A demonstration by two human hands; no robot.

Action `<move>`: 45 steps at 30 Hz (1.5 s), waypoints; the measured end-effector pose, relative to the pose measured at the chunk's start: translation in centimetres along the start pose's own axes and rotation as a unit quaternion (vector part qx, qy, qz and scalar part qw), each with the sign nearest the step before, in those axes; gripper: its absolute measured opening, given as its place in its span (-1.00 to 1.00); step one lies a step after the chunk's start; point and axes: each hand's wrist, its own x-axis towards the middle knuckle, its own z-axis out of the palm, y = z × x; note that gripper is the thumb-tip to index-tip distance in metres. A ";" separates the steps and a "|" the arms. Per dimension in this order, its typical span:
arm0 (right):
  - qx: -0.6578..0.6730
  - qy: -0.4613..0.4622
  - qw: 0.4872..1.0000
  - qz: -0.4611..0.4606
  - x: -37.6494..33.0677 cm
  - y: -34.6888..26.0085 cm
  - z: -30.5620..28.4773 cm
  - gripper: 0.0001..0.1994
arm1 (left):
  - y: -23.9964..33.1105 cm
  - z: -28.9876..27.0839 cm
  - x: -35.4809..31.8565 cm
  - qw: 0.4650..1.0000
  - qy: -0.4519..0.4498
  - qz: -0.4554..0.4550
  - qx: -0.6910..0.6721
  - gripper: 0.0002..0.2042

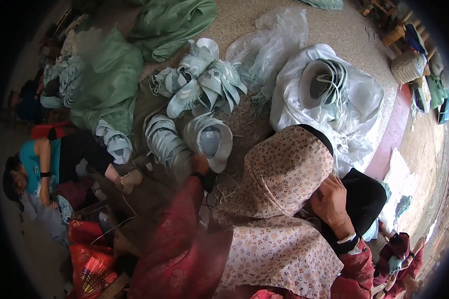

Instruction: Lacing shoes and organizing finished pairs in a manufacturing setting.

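My left hand (199,163), reaching forward in a red sleeve, closes on the near edge of a pale grey-green shoe upper (219,138); its fingertips are partly hidden. Just left of it lies a row of nested shoe uppers (165,139). My right hand (332,203) is raised at the right, its fingers curled at the edge of a floral cloth sun hat (287,167) beside the black brim (359,202). The hat's long flap (279,249) hangs between my arms. Beyond the left hand, more loose shoe uppers (204,79) are piled with their laces.
A white plastic sack (356,99) at the right bears nested uppers (324,84). Green sacks (107,82) lie at the far left. A co-worker in a teal shirt (52,154) sits at the left near a red bag (92,261). Cord (115,226) trails nearby.
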 end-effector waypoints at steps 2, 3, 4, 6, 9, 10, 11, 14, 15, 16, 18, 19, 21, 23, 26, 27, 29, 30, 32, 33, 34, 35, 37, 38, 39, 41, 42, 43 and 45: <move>0.001 0.009 1.000 0.001 0.2 -0.2 -0.2 -0.88 | -0.6 -0.3 0.2 1.000 0.000 -0.007 -0.014 -0.51; 0.004 0.011 1.000 -0.004 0.3 -0.3 -0.4 -0.88 | -0.8 -0.5 0.2 0.999 0.003 -0.015 -0.029 -0.51; 0.003 0.012 1.000 -0.004 0.3 -0.3 -0.4 -0.88 | -0.4 -0.2 -0.2 1.000 -0.003 -0.013 -0.028 -0.51; -0.001 0.012 1.000 -0.003 0.3 0.0 -0.2 -0.88 | 0.2 0.3 -1.3 0.989 0.074 0.003 -0.128 -0.53; 0.004 0.020 1.000 -0.006 0.4 0.1 0.1 -0.89 | 0.6 0.0 -2.5 0.986 0.072 0.039 -0.145 -0.54; 0.008 0.028 1.000 -0.011 0.4 0.1 0.1 -0.89 | 0.9 -0.2 -2.6 0.986 0.069 0.039 -0.145 -0.54; 0.006 0.027 1.000 -0.008 0.2 0.2 0.1 -0.89 | 1.4 -0.1 -2.6 0.991 0.061 0.026 -0.118 -0.56; -0.004 0.016 1.000 -0.013 0.5 0.1 -0.3 -0.88 | 2.6 0.1 -0.8 0.993 0.101 0.005 -0.062 -0.56; -0.004 -0.011 1.000 0.000 0.5 0.0 -0.4 -0.87 | 2.7 0.1 0.1 0.989 0.145 -0.003 -0.030 -0.55; -0.013 -0.038 0.999 0.019 0.3 0.0 -0.6 -0.85 | 3.6 0.7 0.7 0.989 0.143 -0.003 -0.035 -0.55; -0.015 -0.028 0.999 0.016 0.4 0.4 -0.4 -0.86 | 5.5 1.8 1.8 0.986 0.160 -0.026 -0.045 -0.50; -0.005 -0.016 1.000 0.008 0.6 0.4 -0.1 -0.88 | 5.8 1.7 2.7 0.984 0.168 -0.030 -0.050 -0.50; 0.001 -0.015 1.000 -0.014 0.8 0.1 -0.1 -0.80 | 6.3 1.0 4.3 0.968 0.222 0.020 -0.116 -0.50; -0.001 -0.006 1.000 0.011 0.6 0.3 -0.3 -0.81 | 9.0 2.3 4.4 0.971 0.201 0.041 -0.126 -0.53; 0.006 -0.011 1.000 0.003 0.9 -0.4 -0.1 -0.78 | 9.7 0.9 7.3 0.989 0.113 -0.040 -0.091 -0.59; 0.011 -0.008 1.000 -0.008 0.8 -0.4 0.0 -0.77 | 9.9 1.1 7.9 0.978 0.159 0.047 -0.127 -0.61; -0.001 -0.025 0.999 0.026 0.2 -0.1 -0.2 -0.75 | 14.1 2.6 8.4 0.989 0.075 0.014 -0.129 -0.70; -0.008 -0.021 1.000 0.020 0.0 0.0 0.1 -0.76 | 14.7 1.7 9.5 0.987 0.099 0.040 -0.118 -0.74; -0.008 -0.011 1.000 0.013 -0.2 0.0 1.0 -0.77 | 14.7 0.7 10.9 0.984 0.130 0.057 -0.107 -0.77; -0.014 -0.007 1.000 0.009 -0.4 0.7 1.3 -0.78 | 15.8 0.8 10.6 0.971 0.165 0.099 -0.143 -0.79; -0.021 -0.011 1.000 0.009 -0.6 1.0 1.2 -0.78 | 16.7 1.1 10.0 0.954 0.197 0.139 -0.177 -0.79; -0.024 0.000 1.000 0.005 -0.6 1.2 1.3 -0.78 | 16.9 1.2 9.4 0.954 0.197 0.135 -0.178 -0.79; -0.021 0.004 1.000 -0.003 -0.4 1.3 1.4 -0.78 | 15.4 1.2 7.6 0.967 0.159 0.078 -0.181 -0.77; -0.018 -0.003 1.000 0.001 -0.3 1.2 1.4 -0.78 | 14.1 1.0 6.7 0.949 0.199 0.104 -0.223 -0.70; -0.014 -0.010 1.000 0.007 -0.3 1.0 1.5 -0.79 | 12.5 0.6 6.0 0.950 0.202 0.099 -0.218 -0.70; -0.017 -0.027 0.999 0.010 0.5 -0.1 0.6 -0.79 | 11.0 -0.2 4.4 0.950 0.204 0.124 -0.201 -0.71; -0.015 -0.019 1.000 0.020 0.6 -0.2 0.4 -0.80 | 11.4 -0.2 3.8 0.971 0.173 0.098 -0.134 -0.73; -0.002 -0.014 1.000 0.024 0.6 -0.6 0.3 -0.80 | 10.4 -0.8 4.0 0.972 0.175 0.093 -0.127 -0.73; 0.007 -0.030 0.999 0.032 0.6 -1.0 0.1 -0.80 | 9.0 -1.8 4.3 0.964 0.205 0.120 -0.117 -0.70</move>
